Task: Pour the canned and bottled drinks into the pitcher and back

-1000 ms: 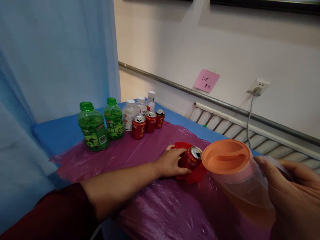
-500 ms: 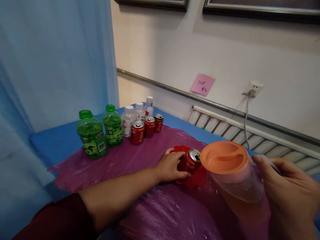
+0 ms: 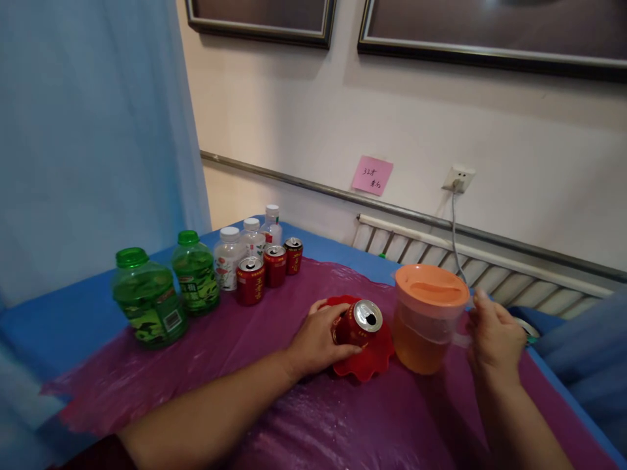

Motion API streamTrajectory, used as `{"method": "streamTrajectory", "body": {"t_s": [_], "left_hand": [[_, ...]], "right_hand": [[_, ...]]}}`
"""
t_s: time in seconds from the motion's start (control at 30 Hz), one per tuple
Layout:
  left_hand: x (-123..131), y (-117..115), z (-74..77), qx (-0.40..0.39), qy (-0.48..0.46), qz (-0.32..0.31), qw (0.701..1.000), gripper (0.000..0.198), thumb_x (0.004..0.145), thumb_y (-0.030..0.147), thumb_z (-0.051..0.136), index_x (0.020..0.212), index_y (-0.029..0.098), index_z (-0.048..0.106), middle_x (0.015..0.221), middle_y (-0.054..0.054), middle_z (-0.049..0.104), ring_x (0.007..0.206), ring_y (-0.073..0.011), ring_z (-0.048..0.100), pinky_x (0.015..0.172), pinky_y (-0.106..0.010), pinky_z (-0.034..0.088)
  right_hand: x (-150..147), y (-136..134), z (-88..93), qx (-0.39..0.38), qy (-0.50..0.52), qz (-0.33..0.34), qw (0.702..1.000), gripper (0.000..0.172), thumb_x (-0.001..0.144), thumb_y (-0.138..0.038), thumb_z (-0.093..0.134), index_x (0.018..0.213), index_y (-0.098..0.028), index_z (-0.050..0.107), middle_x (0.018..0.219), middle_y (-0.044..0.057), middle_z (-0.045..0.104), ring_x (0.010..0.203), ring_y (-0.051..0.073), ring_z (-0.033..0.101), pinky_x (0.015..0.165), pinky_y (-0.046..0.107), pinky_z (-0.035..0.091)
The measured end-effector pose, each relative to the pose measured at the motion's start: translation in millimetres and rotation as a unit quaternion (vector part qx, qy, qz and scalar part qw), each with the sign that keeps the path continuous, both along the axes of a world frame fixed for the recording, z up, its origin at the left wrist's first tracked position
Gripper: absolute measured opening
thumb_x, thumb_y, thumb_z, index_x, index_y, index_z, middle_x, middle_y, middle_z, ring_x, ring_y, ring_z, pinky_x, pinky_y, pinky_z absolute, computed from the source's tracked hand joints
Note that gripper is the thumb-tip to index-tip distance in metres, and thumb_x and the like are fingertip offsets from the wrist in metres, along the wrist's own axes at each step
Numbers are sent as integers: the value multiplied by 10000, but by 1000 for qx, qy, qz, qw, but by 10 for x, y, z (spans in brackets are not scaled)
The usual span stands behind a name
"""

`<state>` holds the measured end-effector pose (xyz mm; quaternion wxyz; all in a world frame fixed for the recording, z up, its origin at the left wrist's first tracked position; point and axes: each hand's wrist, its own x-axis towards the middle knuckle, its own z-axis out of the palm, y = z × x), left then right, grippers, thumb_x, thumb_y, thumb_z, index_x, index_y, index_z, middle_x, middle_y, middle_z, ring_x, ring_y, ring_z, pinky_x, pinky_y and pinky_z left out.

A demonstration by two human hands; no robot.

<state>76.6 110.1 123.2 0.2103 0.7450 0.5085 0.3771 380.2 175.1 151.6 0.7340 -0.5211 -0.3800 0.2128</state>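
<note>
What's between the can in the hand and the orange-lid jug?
In the head view, the edge of the red dish and some purple sheet show between the can and the jug.

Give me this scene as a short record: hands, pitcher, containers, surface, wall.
Left hand: wrapped around a tilted red can, over a red wavy-edged dish
Right hand: at the pitcher's handle; grip unclear
Pitcher: upright, orange lid on, amber liquid inside
Other containers: three red cans, three white-capped bottles, two green bottles
Surface: purple sheet over blue table cover
Wall: pink note, socket with a cord plugged in
</note>
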Motion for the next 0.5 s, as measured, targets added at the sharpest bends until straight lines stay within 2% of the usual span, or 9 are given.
{"method": "streamTrajectory", "body": {"t_s": [0.1, 0.27, 0.5], "left_hand": [[-10, 21, -8, 2, 1, 10, 1000, 778, 622, 428, 901, 1312, 255, 588, 1334, -58, 692, 1279, -302, 592, 1217, -531, 223], [-1, 23, 34, -12, 21, 20, 1000, 726, 636, 406, 875, 1288, 231, 608, 1348, -83, 679, 1289, -326, 577, 1204, -544, 269], [12, 15, 110, -23, 40, 31, 998, 674, 684, 417, 810, 1301, 225, 617, 1379, -98, 659, 1309, -363, 546, 1145, -557, 371]], "right_hand": [[42, 62, -37, -7, 23, -2, 1000, 459, 734, -604, 761, 636, -210, 548, 510, -74, 423, 469, 101, 347, 432, 255, 271], [167, 168, -81, -16, -42, -41, 998, 441, 769, -610, 689, 630, -216, 549, 496, -74, 411, 469, 115, 366, 448, 265, 290], [332, 315, -145, -5, -74, -80, 994, 386, 780, -555, 621, 608, -228, 510, 529, -63, 424, 544, 137, 429, 527, 275, 349]]}}
